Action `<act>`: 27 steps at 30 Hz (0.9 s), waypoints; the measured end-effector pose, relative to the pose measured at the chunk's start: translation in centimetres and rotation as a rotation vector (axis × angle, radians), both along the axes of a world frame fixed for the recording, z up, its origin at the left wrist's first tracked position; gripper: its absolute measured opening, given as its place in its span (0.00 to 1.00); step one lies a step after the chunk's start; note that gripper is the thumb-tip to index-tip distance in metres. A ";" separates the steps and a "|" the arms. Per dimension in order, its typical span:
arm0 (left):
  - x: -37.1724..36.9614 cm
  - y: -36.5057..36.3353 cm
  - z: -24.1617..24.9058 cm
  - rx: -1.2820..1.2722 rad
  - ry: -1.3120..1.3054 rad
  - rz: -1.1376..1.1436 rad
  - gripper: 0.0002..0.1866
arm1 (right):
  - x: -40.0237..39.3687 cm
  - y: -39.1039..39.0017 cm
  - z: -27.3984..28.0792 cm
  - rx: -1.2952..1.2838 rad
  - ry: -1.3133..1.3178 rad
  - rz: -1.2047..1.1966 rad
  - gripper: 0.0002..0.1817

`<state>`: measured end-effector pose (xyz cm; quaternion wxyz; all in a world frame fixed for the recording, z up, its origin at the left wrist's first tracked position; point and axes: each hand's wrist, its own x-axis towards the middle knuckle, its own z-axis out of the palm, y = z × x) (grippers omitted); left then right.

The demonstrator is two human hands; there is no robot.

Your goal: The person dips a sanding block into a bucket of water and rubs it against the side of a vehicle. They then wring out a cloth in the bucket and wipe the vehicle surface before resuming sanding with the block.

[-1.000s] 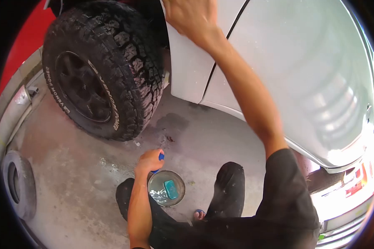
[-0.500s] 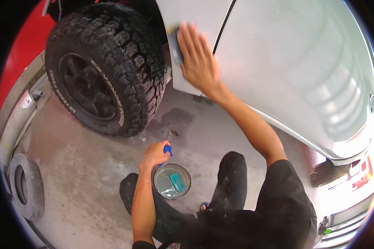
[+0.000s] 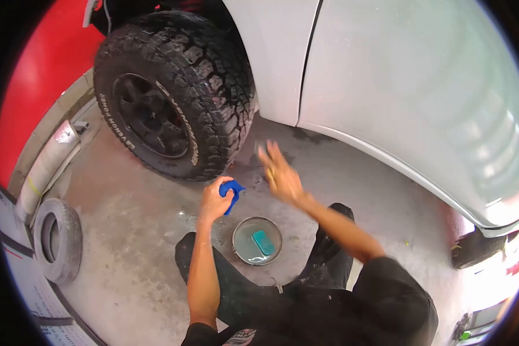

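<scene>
My left hand (image 3: 214,199) is closed around a crumpled blue cloth (image 3: 232,193), which sticks out past the fingers, low beside the tyre. My right hand (image 3: 284,180) is blurred, in mid-air over the floor, below the pale car panel (image 3: 277,86) and apart from it. Under its outstretched fingers shows the yellowish edge of a thin pad (image 3: 271,177); the hand hides most of it. Between my knees a round bowl (image 3: 234,242) of cloudy water stands on the floor, with a teal block (image 3: 263,243) lying in it.
A large black off-road tyre (image 3: 225,109) stands left of the panel. An old tyre (image 3: 69,242) lies at the far left, near a pale pipe (image 3: 46,167) along the red wall (image 3: 46,75). The concrete floor (image 3: 132,230) has wet patches.
My right hand has left the car panel and come down toward my left hand, with the pad. The left hand has lifted slightly, and more of the blue cloth shows. The view has shifted.
</scene>
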<state>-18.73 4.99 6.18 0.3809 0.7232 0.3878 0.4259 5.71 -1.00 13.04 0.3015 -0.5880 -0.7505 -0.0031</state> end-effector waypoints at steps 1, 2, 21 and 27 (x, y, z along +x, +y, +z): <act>0.2 0.3 -0.6 -0.034 -0.018 0.056 0.17 | 0.3 -2.3 -3.9 -0.015 -0.143 0.012 0.31; 1.3 0.2 -1.5 -0.065 -0.045 0.118 0.16 | -1.8 -5.5 -3.0 -0.418 0.078 -0.145 0.27; 5.8 -4.6 -4.2 -1.047 -0.066 -0.801 0.34 | 2.4 -10.6 -14.0 -1.390 2.295 0.779 0.32; 5.3 -5.1 -0.8 -1.135 0.012 -0.767 0.36 | 3.8 -10.1 -14.0 -1.501 1.805 0.664 0.35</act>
